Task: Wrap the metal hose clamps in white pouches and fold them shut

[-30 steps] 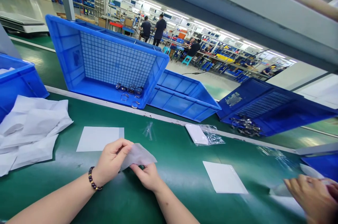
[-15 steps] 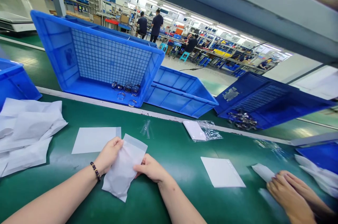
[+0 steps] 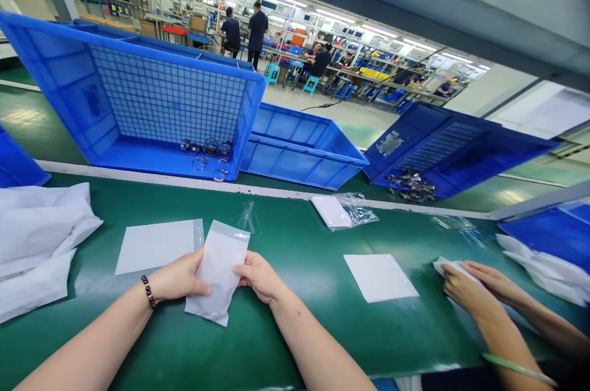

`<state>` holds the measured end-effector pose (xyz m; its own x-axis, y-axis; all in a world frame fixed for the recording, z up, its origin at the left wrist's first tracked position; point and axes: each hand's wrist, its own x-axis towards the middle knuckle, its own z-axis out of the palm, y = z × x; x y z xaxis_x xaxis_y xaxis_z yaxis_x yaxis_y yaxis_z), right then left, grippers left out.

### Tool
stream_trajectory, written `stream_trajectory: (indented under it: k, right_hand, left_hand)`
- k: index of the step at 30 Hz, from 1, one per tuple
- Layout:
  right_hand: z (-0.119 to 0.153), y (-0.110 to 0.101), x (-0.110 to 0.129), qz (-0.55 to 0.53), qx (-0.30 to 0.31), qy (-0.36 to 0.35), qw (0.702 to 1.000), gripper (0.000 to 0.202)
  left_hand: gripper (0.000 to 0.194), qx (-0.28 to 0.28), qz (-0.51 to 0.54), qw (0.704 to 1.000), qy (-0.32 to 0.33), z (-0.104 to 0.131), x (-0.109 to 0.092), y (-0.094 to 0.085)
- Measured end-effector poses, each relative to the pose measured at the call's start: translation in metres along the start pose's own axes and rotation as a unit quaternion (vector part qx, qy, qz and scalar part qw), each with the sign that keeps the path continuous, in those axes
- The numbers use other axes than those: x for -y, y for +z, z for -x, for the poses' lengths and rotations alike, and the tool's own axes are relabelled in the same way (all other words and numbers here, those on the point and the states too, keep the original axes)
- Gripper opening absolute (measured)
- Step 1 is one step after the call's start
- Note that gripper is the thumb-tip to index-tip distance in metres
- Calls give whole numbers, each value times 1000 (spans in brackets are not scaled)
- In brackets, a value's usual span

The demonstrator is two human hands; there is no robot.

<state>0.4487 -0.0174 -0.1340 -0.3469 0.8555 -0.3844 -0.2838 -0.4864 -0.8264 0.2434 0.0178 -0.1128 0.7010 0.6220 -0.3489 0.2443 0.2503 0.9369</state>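
Note:
Between my two hands is a white plastic mailing bag (image 3: 218, 265) with a translucent strip along its top end, held tilted just above the green work surface. My left hand (image 3: 184, 277), with a dark bead bracelet at the wrist, grips its left edge, thumb lying across the front. On the right edge, my right hand (image 3: 258, 275) pinches the bag between thumb and fingers. What is inside the bag is hidden. A flat stack of white bags (image 3: 154, 246) lies just behind my left hand. Filled white bags (image 3: 41, 237) are heaped at the far left.
A tilted blue crate (image 3: 138, 151) holds several metal ring clamps (image 3: 211, 148); another blue crate (image 3: 304, 160) stands beside it. Farther right, a dark blue crate (image 3: 442, 163) holds more clamps. Another person's hands (image 3: 474, 286) handle a white bag near a white stack (image 3: 380, 277).
My left hand has slid lower on the bag, its thumb now across the front. The bag's top strip now faces me more squarely. The camera view has shifted slightly.

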Motion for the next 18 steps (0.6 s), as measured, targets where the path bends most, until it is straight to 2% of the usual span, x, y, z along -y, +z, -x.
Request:
stream_trajectory:
  k: [3,6,10,14,16,18]
  right_hand:
    - [1,1,0,21,11,27,999,34]
    - [3,2,0,47,36,50,997,32]
    - [2,2,0,61,19,32,997,37]
    - [-4,-3,-3,73,-37,14,997,39]
    - [-7,-8,-5,120,-77,-2,990,33]
    - [-8,-13,-6,193,-150,-51,968,25]
  left_hand:
    - [68,25,-19,999,-21,3,-5,0]
    - [54,42,37,998,-37,4,-11,3]
    - [47,-55,162,983,-73,-2,-10,10]
    - [45,-134,223,964,-62,-10,-6,15]
    - [40,-168,231,957,-53,-13,-5,16]
    - [34,-207,229,950,-41,-15,-3,17]
